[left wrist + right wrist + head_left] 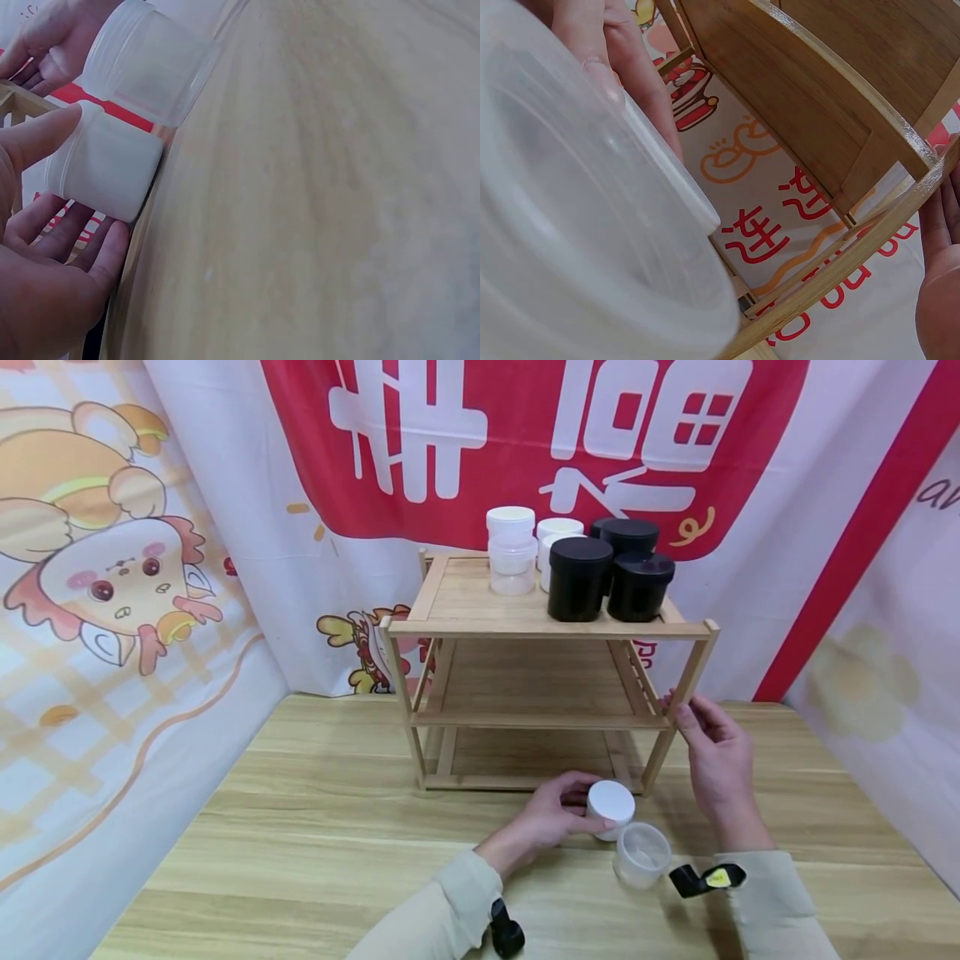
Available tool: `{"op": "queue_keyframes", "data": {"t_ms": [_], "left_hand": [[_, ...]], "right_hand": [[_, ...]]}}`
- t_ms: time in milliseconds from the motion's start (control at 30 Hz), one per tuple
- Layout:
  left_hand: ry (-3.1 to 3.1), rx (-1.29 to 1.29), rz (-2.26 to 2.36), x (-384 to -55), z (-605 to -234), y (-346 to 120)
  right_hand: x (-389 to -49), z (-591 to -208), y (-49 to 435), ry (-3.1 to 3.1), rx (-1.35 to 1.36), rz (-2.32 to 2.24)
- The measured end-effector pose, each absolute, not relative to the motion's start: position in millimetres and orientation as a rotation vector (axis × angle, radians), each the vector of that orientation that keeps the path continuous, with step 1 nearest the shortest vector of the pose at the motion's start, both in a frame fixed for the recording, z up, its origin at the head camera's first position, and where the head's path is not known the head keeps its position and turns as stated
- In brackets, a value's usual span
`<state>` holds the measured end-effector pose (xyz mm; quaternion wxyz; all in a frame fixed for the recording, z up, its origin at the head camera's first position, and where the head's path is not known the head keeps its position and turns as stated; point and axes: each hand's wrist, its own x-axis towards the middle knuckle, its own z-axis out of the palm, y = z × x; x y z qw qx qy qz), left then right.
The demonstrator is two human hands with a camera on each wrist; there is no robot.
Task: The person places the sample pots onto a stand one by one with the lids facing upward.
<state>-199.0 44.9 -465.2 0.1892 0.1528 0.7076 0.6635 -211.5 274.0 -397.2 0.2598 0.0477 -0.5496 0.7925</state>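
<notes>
My left hand point(553, 817) holds a small jar point(112, 161) with a white lid point(611, 800), thumb on the near side and fingers on the other. The jar is close over the table in front of the rack. Right beside it stands an open, lidless translucent jar point(642, 855), which fills the left of the right wrist view. My right hand point(716, 756) grips the front right post point(660, 752) of the wooden three-tier rack point(540, 722) at the middle shelf, thumb in front and fingers behind.
On the rack's top shelf, stacked clear jars point(512, 564) with a white lid, white jars point(558, 531) and several black jars point(580, 581) stand toward the right. Bare wood shows on the middle shelf point(536, 672). The printed curtain point(225, 485) hangs behind and beside the wood-grain table point(300, 827).
</notes>
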Motion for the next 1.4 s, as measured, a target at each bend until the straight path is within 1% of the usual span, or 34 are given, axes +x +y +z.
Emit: {"op": "queue_keyframes", "data": {"t_ms": [533,1033,1400], "left_hand": [[2.020,0.410,1.834,-189.1,-447.6,26.9],[1.937,0.391,1.930,-161.9,-421.1,-10.3],[2.035,0.490,1.910,-143.6,-402.0,-39.5]], "right_hand": [[-211.4,-397.1,274.5,-1.565,0.111,2.138],[-210.4,-400.2,273.0,-1.507,0.135,2.188],[-208.2,-398.5,274.7,-1.472,0.155,2.180]]}}
